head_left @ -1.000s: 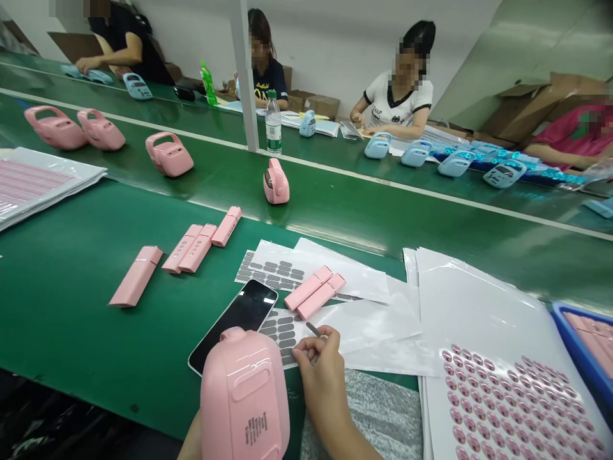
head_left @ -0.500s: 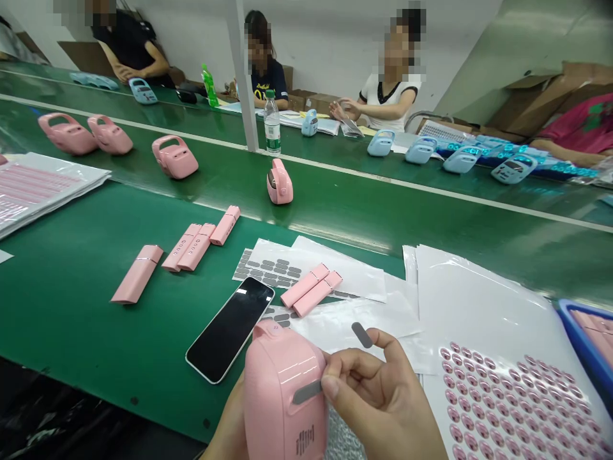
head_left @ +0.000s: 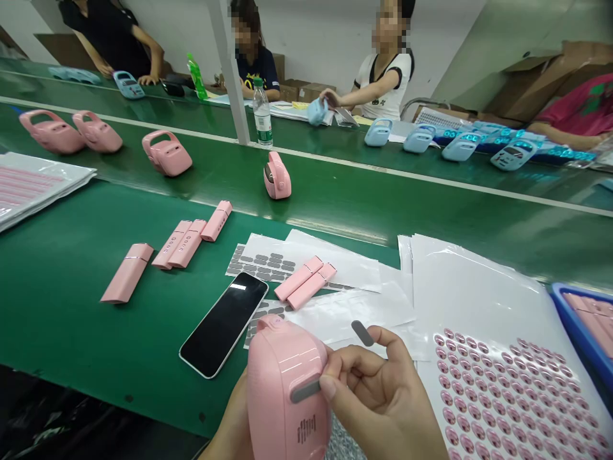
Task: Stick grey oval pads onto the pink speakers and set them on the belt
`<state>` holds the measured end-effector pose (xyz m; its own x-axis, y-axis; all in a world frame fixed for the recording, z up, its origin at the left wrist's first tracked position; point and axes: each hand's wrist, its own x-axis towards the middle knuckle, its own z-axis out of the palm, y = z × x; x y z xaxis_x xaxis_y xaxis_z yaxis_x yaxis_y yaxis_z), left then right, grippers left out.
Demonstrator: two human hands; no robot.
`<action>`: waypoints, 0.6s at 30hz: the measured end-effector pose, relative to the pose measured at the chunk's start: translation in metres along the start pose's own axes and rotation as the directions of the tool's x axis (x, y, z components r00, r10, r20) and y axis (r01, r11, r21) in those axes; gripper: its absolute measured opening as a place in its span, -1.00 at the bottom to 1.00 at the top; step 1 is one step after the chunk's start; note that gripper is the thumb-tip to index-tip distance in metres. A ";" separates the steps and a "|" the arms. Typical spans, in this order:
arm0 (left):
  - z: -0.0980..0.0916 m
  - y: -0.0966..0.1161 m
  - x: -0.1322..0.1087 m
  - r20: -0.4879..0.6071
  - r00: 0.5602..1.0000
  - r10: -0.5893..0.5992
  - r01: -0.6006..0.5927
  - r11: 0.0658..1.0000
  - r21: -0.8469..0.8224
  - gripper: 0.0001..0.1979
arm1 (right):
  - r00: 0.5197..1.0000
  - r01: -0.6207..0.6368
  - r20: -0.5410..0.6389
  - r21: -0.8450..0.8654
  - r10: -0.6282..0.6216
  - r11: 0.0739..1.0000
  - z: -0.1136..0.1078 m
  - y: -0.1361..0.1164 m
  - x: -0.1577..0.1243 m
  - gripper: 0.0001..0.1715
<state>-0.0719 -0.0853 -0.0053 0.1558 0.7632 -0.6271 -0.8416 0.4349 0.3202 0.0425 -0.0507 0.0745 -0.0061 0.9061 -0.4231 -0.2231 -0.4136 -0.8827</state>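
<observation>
My left hand grips a pink plastic device from behind, at the bottom centre; most of that hand is hidden by it. My right hand pinches a small grey oval pad against the device's underside with thumb and forefinger. A second grey pad sticks to the tip of another right-hand finger. Sheets of grey oval pads lie just ahead, with two pink bars on them. A black phone lies to the left of the device.
Several pink bars lie on the green table. Pink devices stand on the conveyor belt. A sheet of round pink stickers and a blue bin are at right. Other people sit across the belt with blue devices.
My right hand lifted from the pad sheet with grey pads and now presses one onto the device, which my left hand has turned and brought nearer. The view shifted slightly.
</observation>
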 end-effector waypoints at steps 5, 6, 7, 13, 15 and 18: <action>0.021 0.007 -0.003 -0.011 0.998 0.068 -0.065 0.986 0.151 -0.59 | 1.000 0.001 -0.023 -0.003 -0.001 1.000 0.001 0.001 0.000 -0.34; 0.023 0.008 -0.002 -0.009 0.998 0.054 -0.052 0.988 0.145 -0.56 | 1.000 0.004 -0.029 -0.005 -0.004 1.000 0.001 0.001 0.000 -0.35; 0.024 0.008 -0.002 -0.003 0.999 0.042 -0.041 0.990 0.135 -0.54 | 0.999 0.006 -0.032 -0.007 -0.006 1.000 0.002 0.001 0.000 -0.36; 0.023 0.006 0.001 0.019 0.999 0.036 -0.038 0.990 0.137 -0.48 | 0.999 0.015 -0.034 -0.044 -0.017 0.999 0.003 0.000 0.000 -0.40; 0.020 0.006 0.001 0.033 0.999 0.036 -0.040 0.990 0.137 -0.48 | 0.999 0.023 -0.029 -0.057 -0.024 0.998 0.003 0.001 0.000 -0.41; 0.017 0.005 0.003 0.026 0.999 0.023 -0.026 0.992 0.123 -0.50 | 0.998 0.056 -0.028 -0.057 -0.057 0.997 0.002 0.004 0.001 -0.41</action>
<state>-0.0670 -0.0732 0.0065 0.1501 0.7848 -0.6012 -0.7750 0.4710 0.4213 0.0391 -0.0518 0.0711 0.0338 0.9255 -0.3773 -0.1668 -0.3670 -0.9151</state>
